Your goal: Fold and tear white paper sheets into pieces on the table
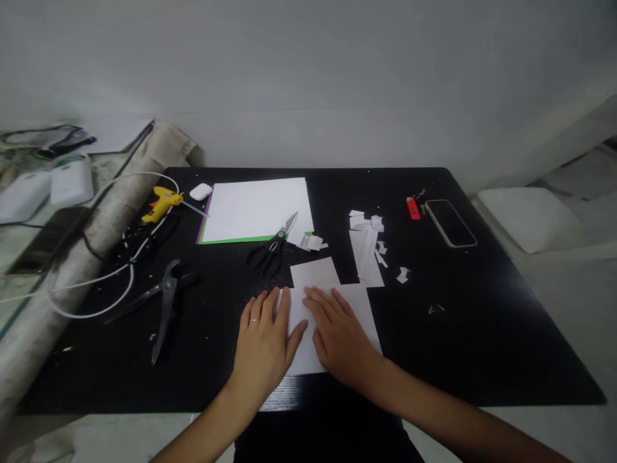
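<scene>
A white sheet of paper [359,315] lies flat near the front edge of the black table. My left hand [263,334] rests on its left side, fingers stretched out, a ring on one finger. On the sheet's middle lies my right hand [340,331], palm down with the fingers extended. Just beyond the fingertips is a smaller white paper piece [315,272]. Black-handled scissors [274,247] lie behind it, blades resting over a stack of paper [260,206] with a white top sheet. Paper scraps [366,247] are scattered to the right.
Pliers [168,286], a yellow glue gun [161,203] and a white cable [132,283] lie at the left, beside a long roll [110,231]. A red lighter [413,208] and a phone [450,223] are at the right. The wall stands behind the table.
</scene>
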